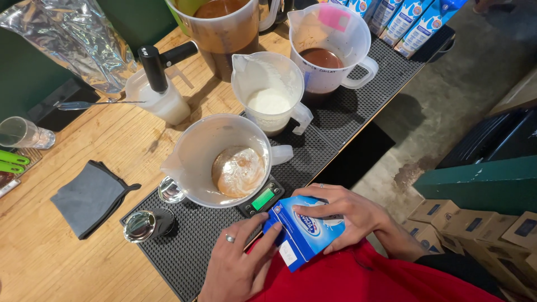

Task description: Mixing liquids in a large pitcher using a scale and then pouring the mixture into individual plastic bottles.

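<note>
A blue and white carton (305, 230) is held low at the counter's near edge, against my red shirt. My right hand (347, 215) wraps over its top and far side. My left hand (238, 263), with a ring on one finger, pinches the carton's near corner with thumb and fingers. Just beyond the carton a translucent plastic jug (197, 146) with pale brown liquid stands on a small digital scale (263, 199) whose display glows green.
On the black rubber mats (196, 240) stand a jug of white liquid (271, 92), a jug of dark brown liquid (327, 53) and a large brown-filled pitcher (224, 28). A metal cup (142, 225), grey cloth (89, 196), pump bottle (156, 84) and more cartons (403, 19) are around.
</note>
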